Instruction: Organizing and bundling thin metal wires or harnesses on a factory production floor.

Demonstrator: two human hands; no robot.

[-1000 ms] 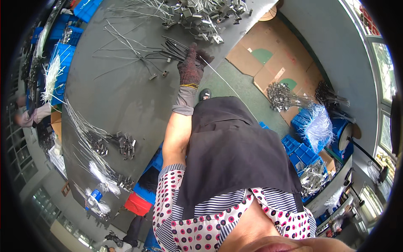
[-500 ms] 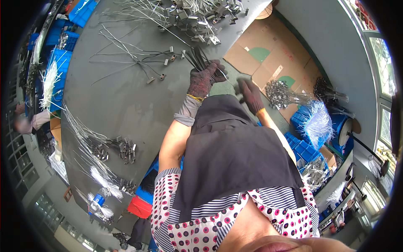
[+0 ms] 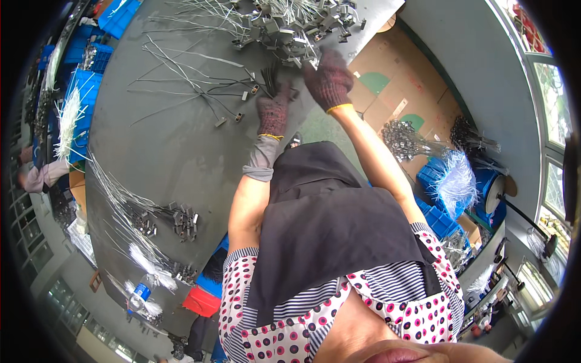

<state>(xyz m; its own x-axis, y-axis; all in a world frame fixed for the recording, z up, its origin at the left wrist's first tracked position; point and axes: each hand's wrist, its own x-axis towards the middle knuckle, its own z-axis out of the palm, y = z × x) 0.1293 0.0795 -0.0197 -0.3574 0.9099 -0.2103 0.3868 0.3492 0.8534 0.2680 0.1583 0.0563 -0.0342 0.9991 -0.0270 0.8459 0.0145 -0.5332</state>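
Desk [image 3: 175,157]: big grey top, same layout as a second ago. Heap of metal clips and wires [image 3: 290,24] at 12 o'clock. Change: right hand [image 3: 328,78], out of view a second ago, now up at the heap's near edge, gloved; grip state can't tell. Left hand [image 3: 273,112] has drifted right, grip closed on a bundle of dark rods [image 3: 270,77], just below the heap. So both hands now work the heap. Loose wires [image 3: 181,78] lie at 10 o'clock, beside the left hand; smaller clip cluster [image 3: 175,219] at 8, well apart.
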